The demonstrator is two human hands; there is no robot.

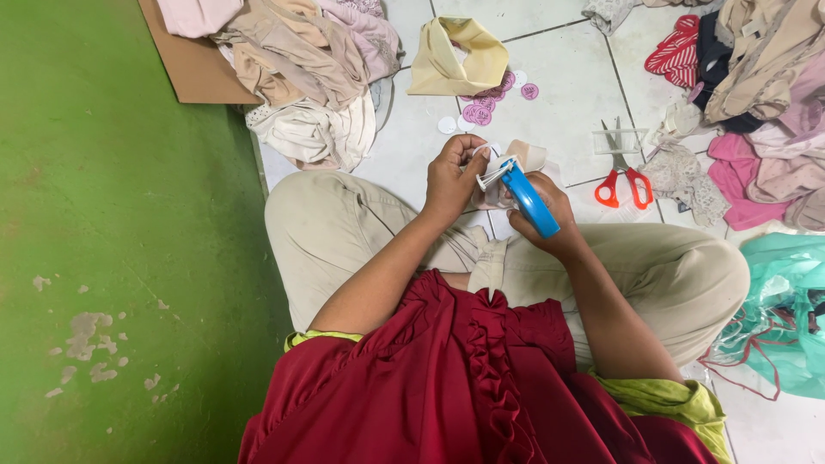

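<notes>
Two bare hands meet above the lap of a person sitting cross-legged on a tiled floor [550,112], with a green wall [112,241] along the far left. Just past the wall, a brown cardboard sheet [193,73] lies under a heap of beige and cream garments [301,77]. Next comes the left hand [453,178], its fingers closed on a small pale piece of cloth [526,155], pinching it at the top edge. Beyond that hand, on the tiles, sits a folded yellow band of fabric [455,58] with a scatter of round pink and white tags [488,101] near it. The right hand [543,210] is wrapped tight around a blue tagging gun [528,198], whose white tip touches the cloth held by the other hand. Further right, red-handled scissors [623,176] lie flat on the floor, well apart from the hands. A second mound of pink, beige and red-striped clothes [756,94] fills the upper right, and a teal plastic bag [786,309] rests by the person's knee at the right edge.
</notes>
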